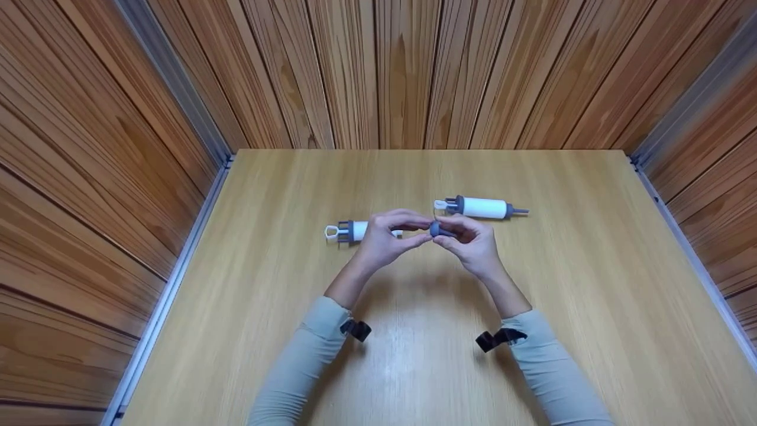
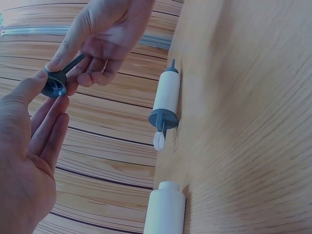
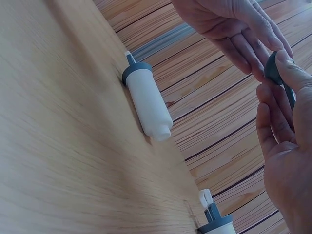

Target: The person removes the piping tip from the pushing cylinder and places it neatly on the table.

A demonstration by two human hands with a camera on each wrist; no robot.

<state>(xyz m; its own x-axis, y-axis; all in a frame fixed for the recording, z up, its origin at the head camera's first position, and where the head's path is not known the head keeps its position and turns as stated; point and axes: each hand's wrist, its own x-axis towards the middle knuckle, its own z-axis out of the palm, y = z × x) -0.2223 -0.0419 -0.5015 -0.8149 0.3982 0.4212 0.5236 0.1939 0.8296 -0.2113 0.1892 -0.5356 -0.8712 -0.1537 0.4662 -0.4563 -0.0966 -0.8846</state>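
A dark blue-grey nozzle cap (image 1: 436, 229) with a thin spout is held up above the table between both hands. My left hand (image 1: 383, 241) pinches its rim between thumb and fingertips; the cap's hollow underside (image 2: 57, 89) shows in the left wrist view. On the spout side, my right hand (image 1: 475, 244) pinches the cap with thumb and fingers. Partly behind the left hand lies a white syringe-like tube (image 1: 359, 231) with a grey collar and white pull handle. Its bare white neck (image 3: 161, 132) shows in the right wrist view.
A second white syringe-like tube (image 1: 485, 207) lies farther back to the right, its grey nozzle cap (image 1: 513, 210) fitted. The wooden table (image 1: 284, 331) is bounded by wood-plank walls (image 1: 402, 77) at the back and sides, with metal rails (image 1: 177, 266) along the edges.
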